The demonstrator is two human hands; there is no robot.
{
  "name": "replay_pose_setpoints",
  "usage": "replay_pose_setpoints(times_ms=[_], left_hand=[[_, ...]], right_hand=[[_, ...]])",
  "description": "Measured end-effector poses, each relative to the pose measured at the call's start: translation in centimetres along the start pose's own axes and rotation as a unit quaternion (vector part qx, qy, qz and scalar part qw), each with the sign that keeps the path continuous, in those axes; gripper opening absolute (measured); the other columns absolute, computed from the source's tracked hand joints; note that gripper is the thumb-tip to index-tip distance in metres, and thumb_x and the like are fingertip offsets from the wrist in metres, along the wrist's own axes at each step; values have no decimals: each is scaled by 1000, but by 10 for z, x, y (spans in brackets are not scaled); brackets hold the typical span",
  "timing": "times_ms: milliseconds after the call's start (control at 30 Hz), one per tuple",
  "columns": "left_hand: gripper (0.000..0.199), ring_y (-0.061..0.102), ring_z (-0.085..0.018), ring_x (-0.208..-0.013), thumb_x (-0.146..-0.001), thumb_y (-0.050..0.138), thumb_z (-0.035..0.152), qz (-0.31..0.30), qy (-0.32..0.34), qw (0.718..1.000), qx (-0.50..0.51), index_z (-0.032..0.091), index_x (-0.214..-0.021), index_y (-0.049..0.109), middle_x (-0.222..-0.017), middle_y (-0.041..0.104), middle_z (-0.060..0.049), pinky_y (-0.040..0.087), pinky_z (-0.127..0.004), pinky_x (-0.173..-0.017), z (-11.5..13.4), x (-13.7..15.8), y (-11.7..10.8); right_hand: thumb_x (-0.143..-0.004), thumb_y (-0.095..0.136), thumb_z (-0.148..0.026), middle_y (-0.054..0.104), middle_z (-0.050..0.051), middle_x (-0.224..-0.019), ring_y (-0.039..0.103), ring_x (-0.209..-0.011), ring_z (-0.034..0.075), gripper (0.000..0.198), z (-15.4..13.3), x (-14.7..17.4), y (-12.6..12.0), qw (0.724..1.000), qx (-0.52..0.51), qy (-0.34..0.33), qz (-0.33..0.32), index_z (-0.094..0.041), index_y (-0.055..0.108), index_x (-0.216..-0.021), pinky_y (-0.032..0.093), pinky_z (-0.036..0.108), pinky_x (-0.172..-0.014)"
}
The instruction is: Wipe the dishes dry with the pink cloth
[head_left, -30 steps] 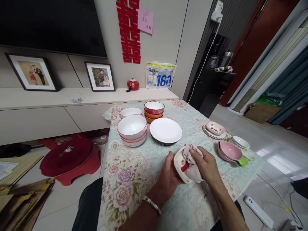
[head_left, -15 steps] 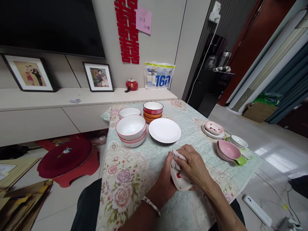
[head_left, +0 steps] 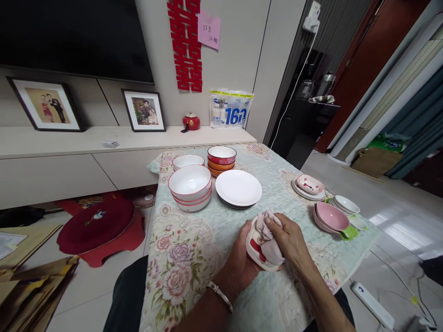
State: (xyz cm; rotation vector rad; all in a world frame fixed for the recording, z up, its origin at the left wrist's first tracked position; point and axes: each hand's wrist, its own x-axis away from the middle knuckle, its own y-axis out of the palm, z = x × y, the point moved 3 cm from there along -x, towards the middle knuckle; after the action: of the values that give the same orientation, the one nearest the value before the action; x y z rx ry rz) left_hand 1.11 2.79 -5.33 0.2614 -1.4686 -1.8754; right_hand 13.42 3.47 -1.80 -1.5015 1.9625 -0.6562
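Note:
My left hand supports a small white dish with a red pattern from below and at its left rim, the thumb on the edge. A pale pink cloth is bunched in my right hand, which presses it against the dish's inside; a loose part of the cloth hangs over the dish and covers some of the pattern. Ahead of my hands lies a stack of white plates. To the left of the plates stand white bowls with red rims, stacked.
Behind are a red-and-orange bowl stack and another white bowl. On the right sit pink bowls, small white bowls and a pink-rimmed dish on plates. A flowered tablecloth covers the table; a red stool stands left.
My right hand has moved the cloth to the right and toward the dish's far edge. The dish has turned and tilted, so more of its red pattern shows. The view has shifted slightly.

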Motion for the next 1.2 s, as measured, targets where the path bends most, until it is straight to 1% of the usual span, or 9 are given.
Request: replay_pose_setpoints(times_ms=[133,300,500,667,767,867,1000,1100,1200], left_hand=[[53,67,-30,-99,-93,48,51,-24,7,1000,9,15,-129,61,-110,74,-12,48,-40,-85,-4,-3,1],[49,66,-26,-104,-98,40,45,-16,34,999,23,14,-132,58,-121,71,-11,47,-35,-87,-1,-2,6],[58,67,-30,-104,-98,36,52,-7,49,997,58,9,-132,58,-116,72,-15,47,-41,-92,3,-1,10],[59,67,-32,-104,-96,41,51,-7,62,994,90,6,-130,59,-113,73,-17,46,-44,-96,5,-3,9],[59,67,-32,-105,-96,41,52,-11,69,994,85,6,-129,60,-112,73,-18,46,-45,-96,6,-3,8],[59,67,-32,-105,-96,40,52,-24,75,993,83,7,-128,60,-112,73,-17,46,-44,-96,6,-4,7],[56,67,-31,-105,-96,42,53,-38,75,992,95,9,-123,63,-109,73,-16,47,-42,-95,5,-5,3],[50,67,-29,-104,-94,47,52,-42,71,991,110,11,-115,66,-105,73,-14,48,-40,-94,5,-6,0],[49,66,-29,-105,-93,48,55,-45,79,990,111,12,-104,68,-104,73,-12,47,-38,-95,7,-5,0]], right_hand=[[-95,45,-42,60,2,-78,56,-75,19,33,-18,-4,0,997,37,-61,-34,-21,58,-73,41,30,-69],[-95,47,-38,60,2,-81,57,-79,18,30,-27,-9,-3,988,40,-126,-78,-21,58,-73,41,29,-73],[-95,46,-44,65,5,-82,59,-79,21,32,-2,-9,-4,998,38,-52,10,-20,64,-83,44,31,-73],[-97,41,-43,70,5,-90,63,-80,22,33,3,-5,5,998,42,-35,35,-21,64,-105,47,31,-71],[-96,44,-42,68,7,-92,63,-83,24,31,0,-3,5,996,65,-35,56,-20,65,-105,46,34,-73],[-93,52,-35,62,8,-91,60,-86,24,23,-9,2,0,985,84,-92,119,-20,67,-102,46,36,-78],[-88,55,-19,60,9,-95,58,-91,24,19,-25,14,-4,950,87,-206,216,-20,63,-105,48,37,-81],[-87,55,-17,59,10,-98,55,-94,25,19,-38,20,2,955,107,-241,140,-20,63,-104,48,39,-82],[-91,56,-22,62,9,-103,55,-98,26,19,-49,28,9,963,118,-235,-49,-23,64,-108,48,41,-85]])
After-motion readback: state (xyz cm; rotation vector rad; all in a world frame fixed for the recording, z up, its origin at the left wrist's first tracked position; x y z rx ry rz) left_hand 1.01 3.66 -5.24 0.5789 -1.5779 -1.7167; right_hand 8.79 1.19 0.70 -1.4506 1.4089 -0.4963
